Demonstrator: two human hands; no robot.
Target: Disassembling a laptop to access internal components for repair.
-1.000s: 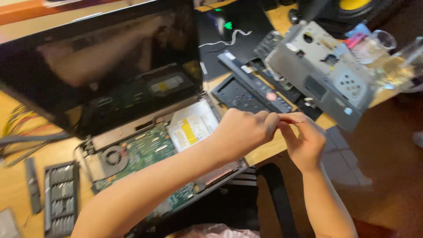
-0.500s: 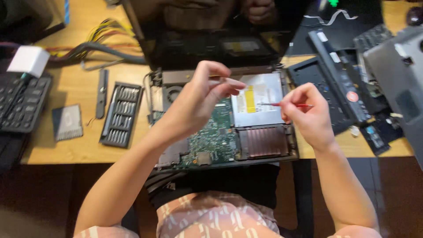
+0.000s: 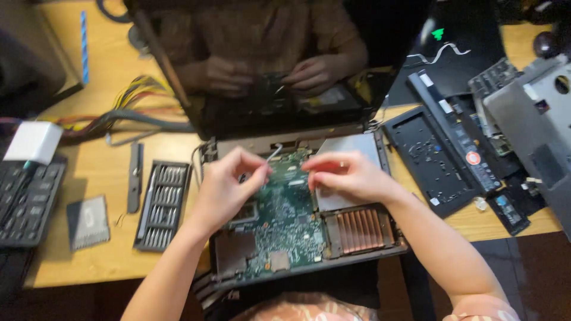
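Our left hand (image 3: 223, 190) had thumb and forefinger pinched on a thin pale cable (image 3: 273, 153) that rose from the board (image 3: 282, 223); the other fingers were loosely curled. Our right hand (image 3: 351, 178) was clenched, fingertips drawn in toward the thumb; whether they gripped anything we could not tell, as the hand hid it. The two sets of fingertips were near each other, apart, with the cable end between them.

Directly below both hands lay the green board inside the opened laptop (image 3: 238, 279), its keyboard cover off. Under the right wrist sat a copper heatsink (image 3: 360, 229); under the right palm, a grey metal plate (image 3: 351, 145). Beyond the fingertips stood the dark screen (image 3: 273, 59), tilted back and mirroring both hands.

Left of the left hand lay a bit set (image 3: 162, 205) in its open tray, and just past it a slim black tool (image 3: 135, 176). Further left were a small grey pouch (image 3: 88, 222), a black keypad (image 3: 27, 199) and a white box (image 3: 33, 141). A bundle of coloured wires (image 3: 128, 104) ran above these.

Right of the right hand lay a black panel (image 3: 428, 157), a long black bar (image 3: 455, 139), and a grey casing (image 3: 538, 128) at the edge of the desk (image 3: 95, 261).
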